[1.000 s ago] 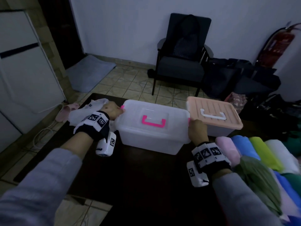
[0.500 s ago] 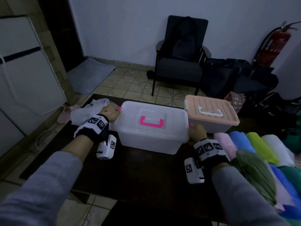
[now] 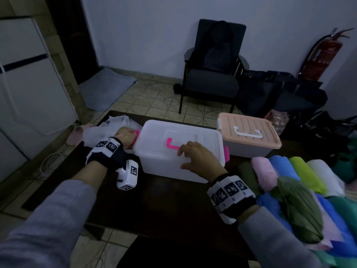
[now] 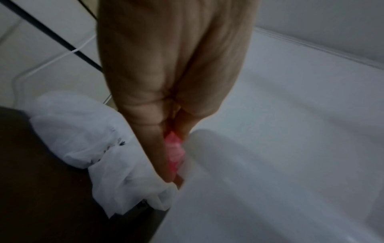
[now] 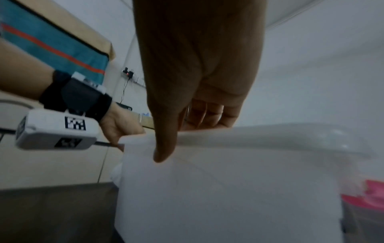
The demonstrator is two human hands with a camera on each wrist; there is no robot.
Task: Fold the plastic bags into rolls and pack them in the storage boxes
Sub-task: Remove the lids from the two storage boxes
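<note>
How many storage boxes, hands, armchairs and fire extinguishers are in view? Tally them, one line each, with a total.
Storage boxes: 2, the white-lidded box and the peach-lidded box
Hands: 2, the left hand pinching the pink latch, the right hand on the white lid
Armchair: 1
Fire extinguisher: 1
Total: 6

Both forearms, in grey sleeves with marker bands at the wrists, reach forward over the surface. The left hand (image 3: 125,134) sits further out to the left, its fingers (image 4: 155,148) and thumb pressed together in a pinch on a pink latch (image 4: 175,152) (knuckles bunched). The right hand (image 3: 199,157) is palm-down, fingers spread and loosely bent, thumb hanging lower.
</note>
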